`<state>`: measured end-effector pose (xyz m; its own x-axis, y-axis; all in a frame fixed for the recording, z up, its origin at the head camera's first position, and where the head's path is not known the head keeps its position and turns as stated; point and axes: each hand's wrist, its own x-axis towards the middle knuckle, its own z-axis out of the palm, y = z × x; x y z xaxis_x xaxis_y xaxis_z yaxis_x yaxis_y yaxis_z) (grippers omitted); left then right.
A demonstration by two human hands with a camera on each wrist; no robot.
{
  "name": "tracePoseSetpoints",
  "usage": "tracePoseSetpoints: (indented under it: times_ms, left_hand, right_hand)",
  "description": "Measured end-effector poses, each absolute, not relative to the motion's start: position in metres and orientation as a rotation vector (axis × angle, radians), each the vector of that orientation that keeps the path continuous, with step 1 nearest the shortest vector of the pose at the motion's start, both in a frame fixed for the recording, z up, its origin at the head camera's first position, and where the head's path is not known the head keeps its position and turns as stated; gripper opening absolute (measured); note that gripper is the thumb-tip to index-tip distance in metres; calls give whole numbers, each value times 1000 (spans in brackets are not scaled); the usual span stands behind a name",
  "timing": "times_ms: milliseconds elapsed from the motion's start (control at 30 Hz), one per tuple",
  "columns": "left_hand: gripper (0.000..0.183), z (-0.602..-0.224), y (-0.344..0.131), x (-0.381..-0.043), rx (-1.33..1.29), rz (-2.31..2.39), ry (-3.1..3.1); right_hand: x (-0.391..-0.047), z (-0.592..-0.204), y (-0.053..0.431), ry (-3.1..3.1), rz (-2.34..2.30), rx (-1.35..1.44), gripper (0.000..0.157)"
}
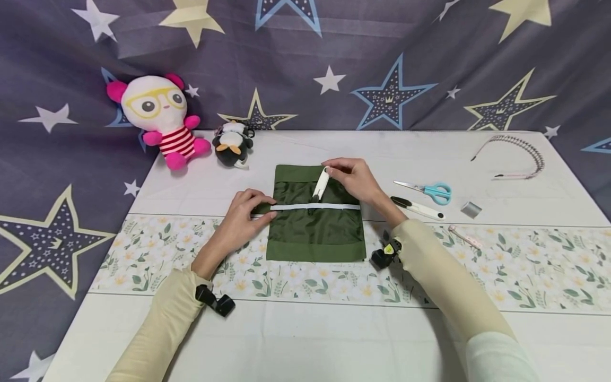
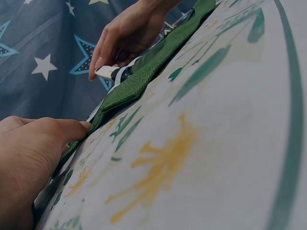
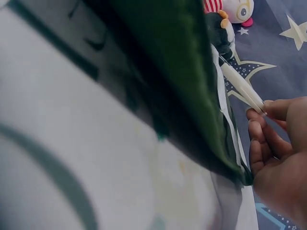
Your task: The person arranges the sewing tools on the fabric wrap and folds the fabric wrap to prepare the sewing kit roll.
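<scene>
A dark green fabric pouch (image 1: 315, 252) with a white band (image 1: 334, 207) across its middle lies on the table. My left hand (image 1: 243, 220) pinches its left edge by the end of that band, thumb and forefinger at the fabric. White thread snips (image 1: 321, 183) with a black end stand tilted over the pouch, the black end down at the band. My right hand (image 1: 353, 178) grips their upper end between thumb and fingers. The right wrist view shows the snips (image 3: 242, 86) slanting from the fingertips toward the band. Whether the black end is behind the band cannot be told.
Right of the pouch lie a second pair of white snips (image 1: 425, 210) with a black part, blue-handled scissors (image 1: 436, 193), a grey spool (image 1: 471, 209), a small pink item (image 1: 465, 237) and a headband (image 1: 534, 154). A panda plush (image 1: 157, 106) and penguin plush (image 1: 232, 144) sit back left.
</scene>
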<state>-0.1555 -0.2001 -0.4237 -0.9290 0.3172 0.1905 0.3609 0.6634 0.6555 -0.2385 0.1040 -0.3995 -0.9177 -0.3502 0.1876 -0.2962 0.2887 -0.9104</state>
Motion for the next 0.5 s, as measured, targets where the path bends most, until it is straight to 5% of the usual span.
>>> tracePoseSetpoints:
  times_ms: [500]
  left_hand:
    - [27, -424, -200, -155, -580, -1116, -2805]
  right_hand:
    - [-235, -401, 95, 2466, -1621, -696, 28]
